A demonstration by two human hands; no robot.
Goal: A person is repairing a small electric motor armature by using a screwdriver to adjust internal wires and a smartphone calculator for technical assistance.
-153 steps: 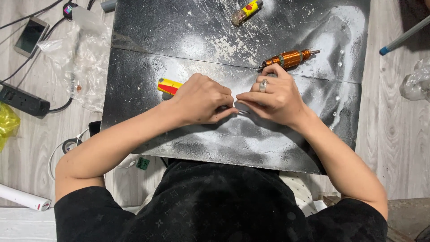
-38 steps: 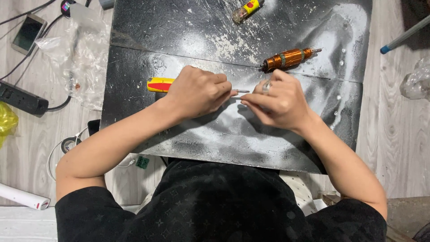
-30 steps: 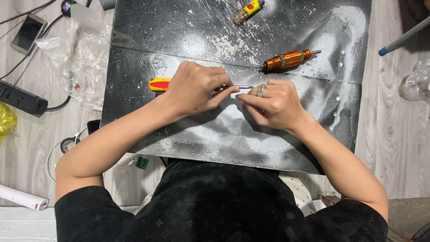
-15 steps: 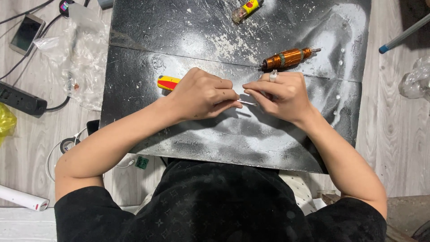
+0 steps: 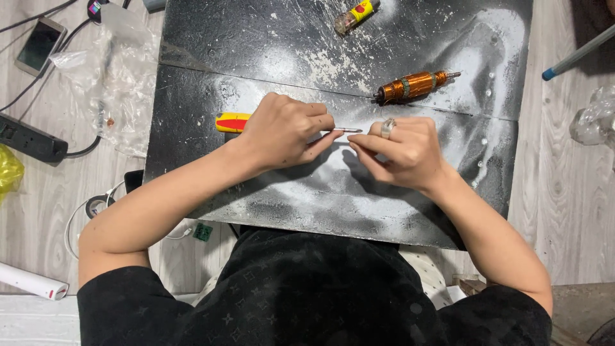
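The left hand [image 5: 285,131] is curled around a screwdriver [image 5: 232,122], its yellow-and-red handle sticking out to the left of the fist and the thin metal shaft showing past the fingers toward the right. The right hand [image 5: 400,154], a ring on one finger, has its fingers pressed together just at the shaft's tip — whether they pinch something small there cannot be told. Both hands work over the middle of a dusty black board [image 5: 211,186], just below the seam that runs across it.

A copper-wound rotor [image 5: 413,85] lies close above the right hand, apart from it. A small yellow-and-red lighter [image 5: 356,15] sits well away near the board's far edge. The board's near edge, toward the body, is bare apart from white powder, as is its right portion.

Off the left edge, on the wooden floor, lie a crumpled clear plastic bag [image 5: 115,77], a black power strip [image 5: 29,138] and a phone [image 5: 40,46] — all well clear of the left forearm. A blue-tipped rod [image 5: 576,56] reaches in at the upper right
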